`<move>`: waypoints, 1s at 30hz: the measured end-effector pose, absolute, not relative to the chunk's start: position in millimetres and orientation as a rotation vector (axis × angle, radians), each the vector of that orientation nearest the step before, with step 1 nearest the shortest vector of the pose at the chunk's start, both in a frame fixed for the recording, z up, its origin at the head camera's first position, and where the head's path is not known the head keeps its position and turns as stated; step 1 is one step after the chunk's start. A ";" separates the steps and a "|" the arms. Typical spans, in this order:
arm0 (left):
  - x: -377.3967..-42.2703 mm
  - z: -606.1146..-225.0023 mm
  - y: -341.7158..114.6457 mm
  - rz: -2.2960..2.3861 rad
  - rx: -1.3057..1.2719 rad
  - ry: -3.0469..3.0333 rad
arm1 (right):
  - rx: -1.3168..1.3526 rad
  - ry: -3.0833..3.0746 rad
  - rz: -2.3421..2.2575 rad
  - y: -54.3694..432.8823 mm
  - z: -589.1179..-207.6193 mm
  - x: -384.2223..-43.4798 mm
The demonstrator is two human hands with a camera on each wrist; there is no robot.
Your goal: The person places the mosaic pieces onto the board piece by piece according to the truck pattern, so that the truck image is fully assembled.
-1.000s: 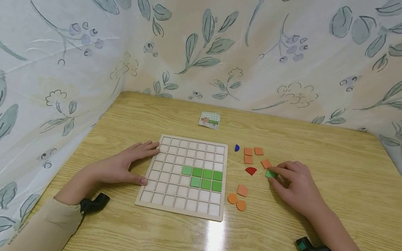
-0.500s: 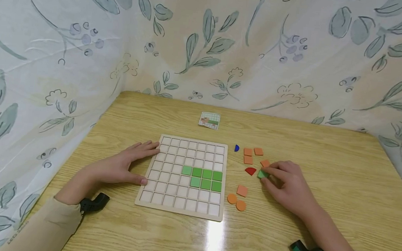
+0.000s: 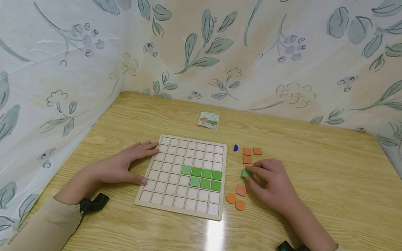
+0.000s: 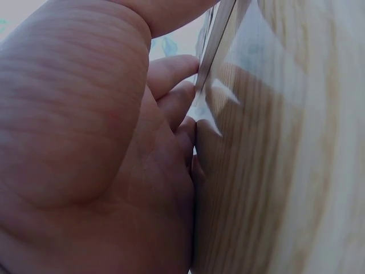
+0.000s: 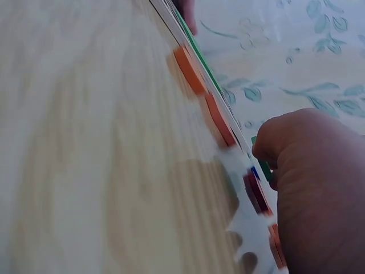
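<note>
My right hand pinches a green square tile between thumb and fingertips, a short way right of the wooden grid board. The right wrist view shows this tile raised off the tabletop, with a dark red piece near it; the head view has that piece hidden. Along the board's left edge rests my left hand, fingers spread, thumb and fingertips on the rim. In the left wrist view, its palm lies close to the wood. Two rows of green tiles fill cells at the board's right side.
Several orange squares and a blue half-circle lie right of the board. Nearer me are another orange square and two orange discs. A small printed card lies behind the board. Patterned cloth hangs behind the table.
My right hand has moved left with the green tile, from beside the orange squares toward the board, now covering the red piece. My left hand has stayed put.
</note>
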State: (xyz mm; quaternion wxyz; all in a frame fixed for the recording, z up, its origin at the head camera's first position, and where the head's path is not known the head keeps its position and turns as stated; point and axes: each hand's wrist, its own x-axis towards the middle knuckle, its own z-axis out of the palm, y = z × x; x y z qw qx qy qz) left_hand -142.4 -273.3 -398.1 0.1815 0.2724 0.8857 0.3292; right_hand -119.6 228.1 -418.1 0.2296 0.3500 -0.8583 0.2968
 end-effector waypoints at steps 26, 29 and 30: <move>-142.0 -396.3 -271.9 0.959 0.764 2.492 | 1.185 -2.391 0.817 133.5 -411.5 -124.0; -141.9 -397.5 -272.1 0.964 0.770 2.490 | 1.202 -2.412 0.805 123.6 -410.4 -123.4; -141.8 -397.5 -272.2 0.964 0.769 2.490 | 1.208 -2.411 0.799 120.7 -410.2 -123.4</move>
